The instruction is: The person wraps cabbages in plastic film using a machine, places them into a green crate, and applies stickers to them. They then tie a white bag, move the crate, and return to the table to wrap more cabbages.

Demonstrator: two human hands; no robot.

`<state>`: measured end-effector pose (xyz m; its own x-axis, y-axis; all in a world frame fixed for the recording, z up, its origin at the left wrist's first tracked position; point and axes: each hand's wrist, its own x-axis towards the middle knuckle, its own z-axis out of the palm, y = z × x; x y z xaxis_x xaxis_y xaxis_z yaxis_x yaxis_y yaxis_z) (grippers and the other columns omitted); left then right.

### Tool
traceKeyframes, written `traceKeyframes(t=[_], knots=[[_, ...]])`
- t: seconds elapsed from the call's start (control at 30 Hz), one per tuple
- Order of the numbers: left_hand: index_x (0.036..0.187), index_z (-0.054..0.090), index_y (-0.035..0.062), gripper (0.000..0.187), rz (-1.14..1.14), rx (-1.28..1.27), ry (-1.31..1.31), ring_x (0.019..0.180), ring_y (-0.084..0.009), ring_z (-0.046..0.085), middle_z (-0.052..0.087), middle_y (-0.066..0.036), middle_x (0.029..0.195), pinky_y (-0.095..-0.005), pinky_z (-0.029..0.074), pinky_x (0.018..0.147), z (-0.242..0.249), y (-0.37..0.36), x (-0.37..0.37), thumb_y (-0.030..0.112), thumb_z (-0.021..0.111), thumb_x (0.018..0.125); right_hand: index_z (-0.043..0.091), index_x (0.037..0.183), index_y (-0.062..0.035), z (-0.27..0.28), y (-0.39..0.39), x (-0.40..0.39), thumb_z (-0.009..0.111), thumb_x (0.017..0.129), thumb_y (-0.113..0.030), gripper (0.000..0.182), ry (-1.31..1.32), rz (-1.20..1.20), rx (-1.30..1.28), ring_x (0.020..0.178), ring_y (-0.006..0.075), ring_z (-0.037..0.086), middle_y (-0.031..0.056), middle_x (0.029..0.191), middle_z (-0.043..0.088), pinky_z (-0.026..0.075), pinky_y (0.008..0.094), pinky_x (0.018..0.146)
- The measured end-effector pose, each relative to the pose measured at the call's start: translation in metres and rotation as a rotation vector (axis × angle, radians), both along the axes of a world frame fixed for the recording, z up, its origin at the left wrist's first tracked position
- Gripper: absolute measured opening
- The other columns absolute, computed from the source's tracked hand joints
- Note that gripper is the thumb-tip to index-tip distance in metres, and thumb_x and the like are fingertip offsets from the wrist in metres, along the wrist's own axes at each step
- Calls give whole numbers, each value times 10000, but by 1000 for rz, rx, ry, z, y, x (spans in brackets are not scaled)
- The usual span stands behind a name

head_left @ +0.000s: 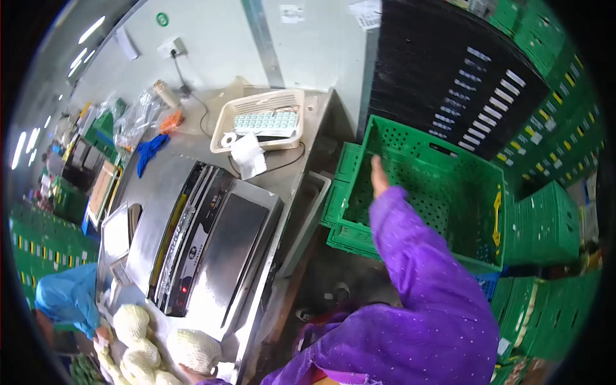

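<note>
My left hand (pixel 190 373) is at the bottom edge of the view, its fingers against the underside of a round item in a pale foam net (pixel 194 350). Several more foam-netted items (pixel 133 326) lie beside it on the steel worktable (pixel 200 142). My right arm, in a purple sleeve, stretches over a large green crate (pixel 420 125). Seen nearly edge-on, my right hand (pixel 378 176) is inside the crate near its left wall, fingers extended and holding nothing visible. The crate has perforated walls, and its visible floor is bare.
A film-wrapping machine (pixel 215 247) with a red light sits on the worktable. Behind it are a white basket (pixel 292 96) with a keyboard and a blue cloth (pixel 151 154). A co-worker's blue sleeve (pixel 67 298) reaches in at left. Green crates (pixel 545 221) are stacked at right.
</note>
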<state>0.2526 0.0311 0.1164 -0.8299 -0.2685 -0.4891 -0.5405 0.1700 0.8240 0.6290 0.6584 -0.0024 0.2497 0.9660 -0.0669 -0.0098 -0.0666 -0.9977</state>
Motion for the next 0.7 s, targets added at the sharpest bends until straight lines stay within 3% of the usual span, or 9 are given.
traceKeyframes(t=[0.13, 0.2, 0.3, 0.33, 0.4, 0.43, 0.53, 0.63, 0.7], knots=[[1424, 209, 87, 906, -302, 522, 63, 1280, -347, 353, 287, -165, 1436, -554, 336, 1011, -123, -109, -71, 737, 311, 800, 485, 1274, -50, -2, -7, 85, 482, 909, -400, 506, 19, 66, -214, 1126, 214, 508, 93, 1241, 541, 372, 387, 952], [1408, 253, 101, 865, -297, 606, 66, 1259, -350, 374, 331, -154, 1410, -566, 346, 992, -118, -80, -61, 718, 341, 808, 450, 1277, 5, 107, -67, 13, 428, 946, -323, 466, 143, 355, 57, 1064, 238, 531, 135, 1178, 557, 389, 359, 919], [1384, 319, 122, 802, -259, 734, 143, 1228, -355, 406, 398, -138, 1370, -582, 362, 964, -132, -74, -56, 690, 387, 821, 474, 1224, 13, 173, -148, -86, 382, 964, -276, 399, 417, 1281, -14, 1014, 221, 566, 143, 1140, 575, 436, 342, 865], [1359, 364, 128, 777, -228, 644, 184, 1185, -345, 461, 434, -128, 1344, -559, 406, 938, -114, -61, -44, 693, 385, 826, 478, 1208, 19, 172, -178, -117, 427, 953, -223, 355, 535, 1547, -281, 1051, 237, 565, 161, 1156, 570, 451, 355, 876], [1315, 413, 74, 784, 37, 684, 161, 1034, -328, 589, 553, -148, 1218, -486, 502, 849, -146, -70, -52, 690, 400, 830, 381, 1331, 11, 153, -251, -166, 499, 918, -92, 442, 423, 2016, -500, 1161, 255, 511, 186, 1271, 495, 416, 340, 954], [1300, 418, 42, 806, -55, 722, 199, 1039, -305, 594, 562, -157, 1207, -470, 506, 849, -100, -48, -34, 689, 426, 821, 284, 1396, 1, 155, -286, -194, 503, 930, -129, 531, 282, 2269, -472, 1215, 241, 459, 178, 1333, 436, 383, 331, 992], [1321, 400, 39, 771, 37, 702, 122, 1072, -285, 579, 553, -145, 1224, -425, 494, 881, -115, -62, -30, 646, 433, 848, 194, 1414, 33, 144, -384, -270, 511, 934, -212, 625, 190, 2206, -568, 1310, 243, 333, 190, 1420, 322, 286, 318, 1062], [1295, 397, 21, 625, 64, 874, 272, 1105, -259, 540, 519, -141, 1247, -387, 449, 925, -123, -54, -31, 520, 409, 919, 197, 1383, 103, 114, -442, -365, 490, 920, -372, 725, -92, 2030, 144, 1348, 275, 260, 237, 1463, 218, 209, 321, 1090], [1338, 349, 27, 641, 91, 822, 272, 1127, -259, 525, 494, -140, 1282, -388, 427, 954, -102, -48, -23, 513, 401, 925, 159, 1415, 40, 87, -473, -412, 522, 900, -387, 762, -173, 1963, 28, 1345, 293, 255, 247, 1446, 236, 206, 342, 1095]])
